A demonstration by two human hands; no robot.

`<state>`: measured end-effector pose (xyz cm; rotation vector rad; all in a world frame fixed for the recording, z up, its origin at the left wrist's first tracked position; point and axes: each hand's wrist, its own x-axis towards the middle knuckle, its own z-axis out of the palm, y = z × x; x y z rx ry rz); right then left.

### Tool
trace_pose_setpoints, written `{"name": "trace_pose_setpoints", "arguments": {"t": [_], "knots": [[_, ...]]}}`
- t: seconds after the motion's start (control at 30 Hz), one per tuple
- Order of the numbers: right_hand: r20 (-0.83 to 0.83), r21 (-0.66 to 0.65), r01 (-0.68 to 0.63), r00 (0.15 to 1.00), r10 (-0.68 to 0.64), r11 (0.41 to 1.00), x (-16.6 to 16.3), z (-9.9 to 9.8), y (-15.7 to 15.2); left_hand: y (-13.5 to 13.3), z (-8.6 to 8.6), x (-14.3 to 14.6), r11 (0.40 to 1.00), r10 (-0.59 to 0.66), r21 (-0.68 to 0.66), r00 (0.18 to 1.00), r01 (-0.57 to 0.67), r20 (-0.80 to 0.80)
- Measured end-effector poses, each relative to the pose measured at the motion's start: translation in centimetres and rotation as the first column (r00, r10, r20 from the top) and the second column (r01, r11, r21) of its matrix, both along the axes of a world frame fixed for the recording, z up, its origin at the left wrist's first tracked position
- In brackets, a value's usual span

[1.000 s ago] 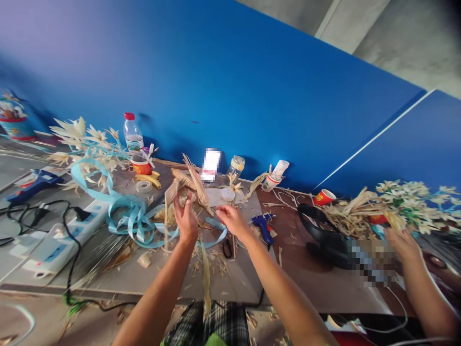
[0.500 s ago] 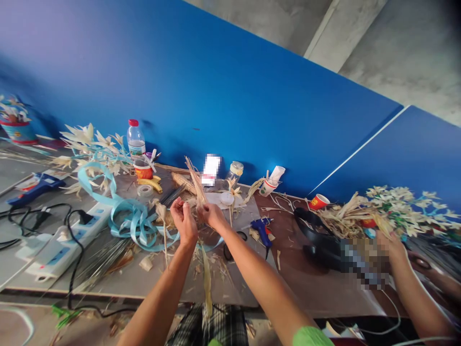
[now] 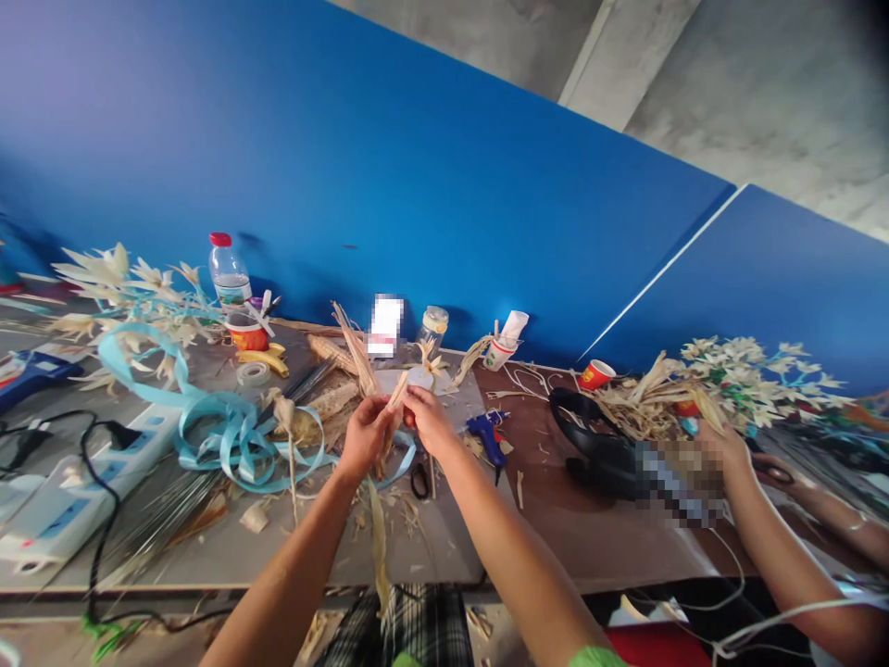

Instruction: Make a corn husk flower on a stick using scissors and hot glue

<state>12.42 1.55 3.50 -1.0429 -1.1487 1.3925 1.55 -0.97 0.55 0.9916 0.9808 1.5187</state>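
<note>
My left hand [image 3: 364, 435] and my right hand [image 3: 429, 419] meet above the table's middle, both closed on a pale dried corn husk strip [image 3: 393, 398] held between them. A long husk strip [image 3: 379, 547] hangs down from my left hand toward my lap. Under the hands lie husk scraps, black scissors [image 3: 419, 480] and a light blue ribbon coil [image 3: 229, 426]. A blue glue gun [image 3: 484, 435] lies just right of my right hand.
A white power strip [image 3: 62, 496] with black cables lies at left. Water bottle [image 3: 226, 273], red cups [image 3: 595, 374], a jar [image 3: 431, 326] and husk flowers [image 3: 118, 278] stand along the blue wall. Another person's hand [image 3: 722, 445] works at right beside a husk pile [image 3: 645, 408].
My hands came together from apart, closing on the husk strip. The view shifted so everything on the table slid left.
</note>
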Motion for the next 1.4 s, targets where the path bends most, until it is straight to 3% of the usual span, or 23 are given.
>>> {"name": "trace_pose_setpoints", "arguments": {"t": [0.1,0.2,0.3,0.4,0.5,0.63,0.73,0.8,0.9,1.07,1.13,1.27,1.4], "knots": [[-0.044,0.009,0.088,0.995,-0.087,0.996,0.9,-0.1,0.1,0.2,-0.3,-0.1,0.999,0.019,-0.043,0.998,-0.017,0.061],[-0.035,0.037,0.166,0.986,-0.165,0.985,2.1,-0.1,0.5,0.5,-0.3,-0.4,0.986,0.166,-0.032,0.983,-0.164,0.083],[0.181,0.129,0.168,0.965,-0.19,0.977,3.0,0.1,0.9,0.7,-0.3,-0.8,0.942,0.333,0.007,0.937,-0.335,0.105],[0.428,0.33,0.22,0.832,-0.353,0.918,3.1,0.2,0.4,0.8,-0.2,-1.1,0.899,0.433,0.035,0.896,-0.438,0.095],[0.603,0.461,0.077,0.703,-0.376,0.884,2.1,0.2,-1.3,0.7,-0.1,-1.2,0.887,0.454,0.06,0.888,-0.458,0.073],[0.883,0.235,-0.234,0.456,-0.108,0.943,0.3,-0.8,-4.5,0.3,0.3,-1.0,0.893,0.436,0.085,0.897,-0.441,0.076],[0.944,0.18,-0.309,0.322,-0.076,0.934,-0.7,-1.8,-6.1,0.2,0.5,-0.8,0.907,0.403,0.099,0.912,-0.409,0.078],[0.952,0.169,-0.324,0.299,-0.069,0.931,-1.0,-2.3,-6.4,0.1,0.6,-0.8,0.918,0.376,0.108,0.924,-0.381,0.068],[0.923,0.161,-0.296,0.383,-0.037,0.942,-0.8,-2.4,-5.8,0.1,0.4,-0.7,0.922,0.369,0.109,0.928,-0.372,0.051],[0.613,0.175,-0.047,0.787,-0.072,0.983,1.1,-2.1,-3.4,0.1,0.1,-0.5,0.946,0.31,0.094,0.95,-0.311,0.022],[0.463,0.171,0.044,0.879,-0.119,0.984,2.0,-1.8,-2.8,0.0,0.1,-0.3,0.974,0.218,0.073,0.976,-0.216,-0.01],[0.323,0.216,0.121,0.927,-0.188,0.969,3.2,-1.6,-2.6,-0.4,0.2,0.5,0.999,-0.033,0.026,0.997,0.035,-0.064],[0.33,0.275,0.123,0.919,-0.214,0.953,3.2,-2.3,-3.0,-0.4,-0.2,1.1,0.971,-0.236,0.019,0.968,0.238,-0.081]]}}
